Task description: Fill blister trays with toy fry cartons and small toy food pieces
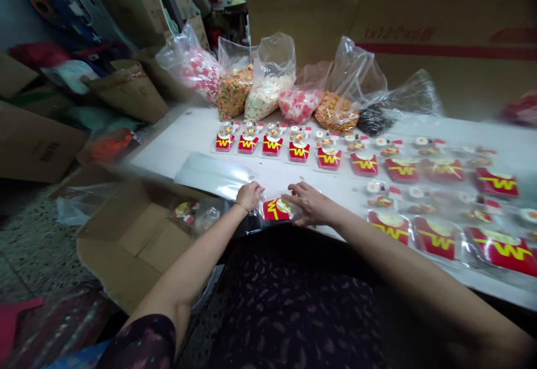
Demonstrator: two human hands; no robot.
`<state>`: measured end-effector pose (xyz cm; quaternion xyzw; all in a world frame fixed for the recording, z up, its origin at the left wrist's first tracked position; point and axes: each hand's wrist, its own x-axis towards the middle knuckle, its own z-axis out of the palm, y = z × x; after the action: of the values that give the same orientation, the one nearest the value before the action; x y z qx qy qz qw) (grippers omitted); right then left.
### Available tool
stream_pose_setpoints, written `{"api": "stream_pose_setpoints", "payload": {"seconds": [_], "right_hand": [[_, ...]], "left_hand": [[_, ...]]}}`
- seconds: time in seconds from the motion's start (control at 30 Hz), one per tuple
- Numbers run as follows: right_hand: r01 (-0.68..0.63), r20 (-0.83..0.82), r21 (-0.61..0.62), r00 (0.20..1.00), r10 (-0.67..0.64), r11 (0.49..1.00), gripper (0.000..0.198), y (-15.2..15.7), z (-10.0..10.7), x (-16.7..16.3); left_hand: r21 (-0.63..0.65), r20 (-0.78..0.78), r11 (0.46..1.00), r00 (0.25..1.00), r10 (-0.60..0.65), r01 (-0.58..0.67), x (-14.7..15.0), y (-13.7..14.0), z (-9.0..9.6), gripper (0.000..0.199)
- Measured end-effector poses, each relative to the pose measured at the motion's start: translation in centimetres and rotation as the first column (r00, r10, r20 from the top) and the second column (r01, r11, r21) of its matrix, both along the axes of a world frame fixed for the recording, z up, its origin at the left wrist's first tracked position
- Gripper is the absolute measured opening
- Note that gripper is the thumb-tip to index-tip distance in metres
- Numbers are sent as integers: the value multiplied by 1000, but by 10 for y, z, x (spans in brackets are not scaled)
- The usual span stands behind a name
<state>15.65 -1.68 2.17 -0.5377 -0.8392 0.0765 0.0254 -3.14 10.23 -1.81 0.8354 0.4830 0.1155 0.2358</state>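
A clear plastic bag (pixel 276 210) with a red, fries-carton-shaped piece marked with a yellow zigzag letter lies at the table's front edge, turned sideways. My left hand (pixel 249 197) is closed in a pinch at the bag's left end. Over its right end my right hand (pixel 312 206) bends its fingers and thumb around the bag, partly covering a pale round part of the piece. Just beyond my left hand lies a stack of flat clear plastic sheets or bags (pixel 213 174). A row of similar red-fronted packets (pixel 298 151) with small food-shaped pieces runs across the table behind.
Large clear bags of small coloured pieces, such as an orange-filled bag (pixel 335 112), line the white table's (pixel 168 140) back. More packets (pixel 436 237) lie at right. An open cardboard box (pixel 138 246) holding a few packets stands below at left. A big carton (pixel 390 33) rises behind.
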Motion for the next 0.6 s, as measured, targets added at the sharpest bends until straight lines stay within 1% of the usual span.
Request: {"api": "stream_pose_setpoints", "payload": {"seconds": [0.1,0.17,0.23,0.27,0.33,0.4,0.43,0.47,0.5,0.53,0.6], "right_hand": [[-21,-90,-37,996,17,999,77,-24,14,2],[-20,-129,-55,992,12,998,76,-49,20,0],[-14,-144,-76,990,3,997,75,-77,22,-6],[-15,-141,-83,990,3,996,75,-91,21,-9],[-20,-118,-90,993,9,996,75,-116,15,-17],[-25,-91,-82,996,17,996,76,-135,6,-23],[-25,-82,-76,996,19,997,76,-142,2,-25],[-24,-74,-72,997,19,997,76,-147,-1,-27],[-23,-69,-70,997,19,997,76,-150,-3,-28],[-24,-67,-67,998,20,997,76,-151,-4,-28],[-25,-69,-63,997,21,998,75,-151,-2,-29]], "left_hand": [[-44,25,999,999,-21,22,-12,-20,11,17],[-99,105,994,994,-28,39,-24,-45,15,19],[-155,209,987,978,-13,46,-35,-76,14,20],[-178,246,983,969,2,43,-40,-92,12,21],[-214,267,976,963,34,25,-49,-123,6,21],[-278,276,961,959,66,14,-59,-145,-2,22],[-333,288,943,954,83,18,-64,-151,-5,24],[-402,303,915,948,94,38,-68,-155,-6,26],[-483,318,872,944,91,78,-73,-157,-7,29],[-568,331,812,941,78,133,-78,-157,-6,32],[-725,343,655,937,73,214,-84,-155,0,37]]}}
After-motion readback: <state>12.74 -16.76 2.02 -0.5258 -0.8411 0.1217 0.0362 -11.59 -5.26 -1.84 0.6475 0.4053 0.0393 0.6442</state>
